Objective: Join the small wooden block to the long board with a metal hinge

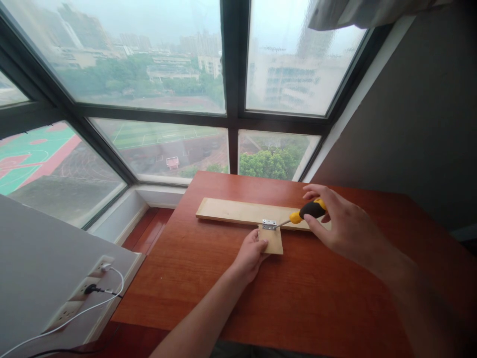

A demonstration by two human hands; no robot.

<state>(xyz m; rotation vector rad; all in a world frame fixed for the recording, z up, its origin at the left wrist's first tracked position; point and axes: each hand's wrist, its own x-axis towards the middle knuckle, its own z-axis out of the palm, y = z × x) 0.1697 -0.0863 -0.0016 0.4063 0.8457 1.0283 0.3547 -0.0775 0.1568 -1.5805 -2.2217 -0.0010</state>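
Note:
My left hand [253, 252] grips a small square wooden piece [273, 242] by its left side, thumb on top. A silver metal hinge [269, 224] lies across the far edge of that piece, beside a long pale wooden board [234, 211]. In my right hand [335, 223] is a screwdriver [307, 211] with a yellow and black handle, held between thumb and fingers. Its shaft slants down to the left, and the tip meets the hinge near its right side. Whether a screw sits under the tip is too small to tell.
The boards rest on a reddish-brown wooden table [179, 278]. Large windows [231, 119] with dark frames stand beyond it. At the lower left, a white cable [121, 281] and a black plug [90, 289] are in wall sockets. A grey wall rises on the right.

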